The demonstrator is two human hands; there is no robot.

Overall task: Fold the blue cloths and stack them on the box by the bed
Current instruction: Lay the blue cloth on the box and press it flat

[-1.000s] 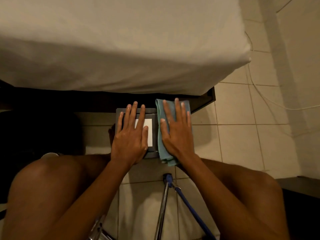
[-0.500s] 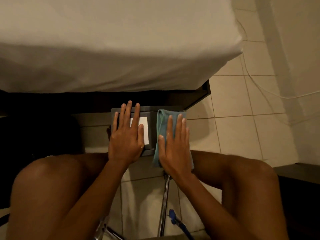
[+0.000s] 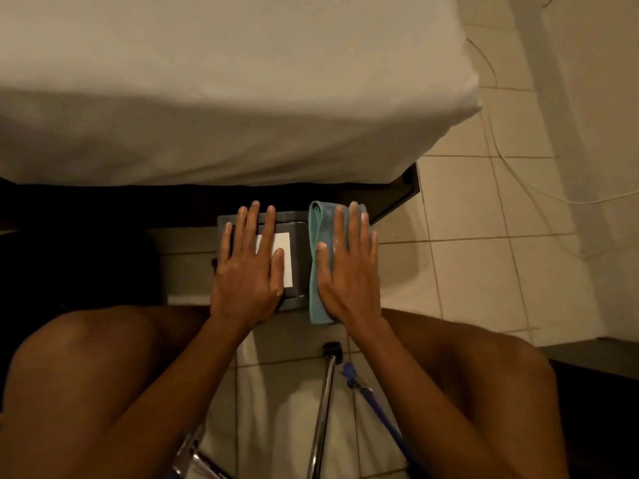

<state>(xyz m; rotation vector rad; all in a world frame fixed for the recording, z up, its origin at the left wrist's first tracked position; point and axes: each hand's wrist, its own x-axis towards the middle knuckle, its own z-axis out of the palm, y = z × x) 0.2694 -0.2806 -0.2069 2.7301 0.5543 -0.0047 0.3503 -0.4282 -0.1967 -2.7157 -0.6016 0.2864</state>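
Note:
A grey box (image 3: 299, 236) with a white label (image 3: 286, 257) stands on the floor against the bed (image 3: 242, 98). A folded blue cloth (image 3: 316, 257) lies along the box's right side, its near end hanging past the box's front edge. My right hand (image 3: 347, 267) presses flat on the cloth with straight fingers and covers most of it. My left hand (image 3: 249, 267) rests flat on the box top, fingers straight, partly over the label.
The bed's white sheet fills the upper view, with its dark frame corner (image 3: 404, 188) just right of the box. A chrome chair leg (image 3: 325, 402) and a blue strap (image 3: 377, 409) lie between my knees. A white cable (image 3: 501, 157) trails over the tiled floor at right.
My right hand slid along the cloth toward me and then back forward, smoothing it. The left hand stayed flat on the box. The camera view shifted slightly.

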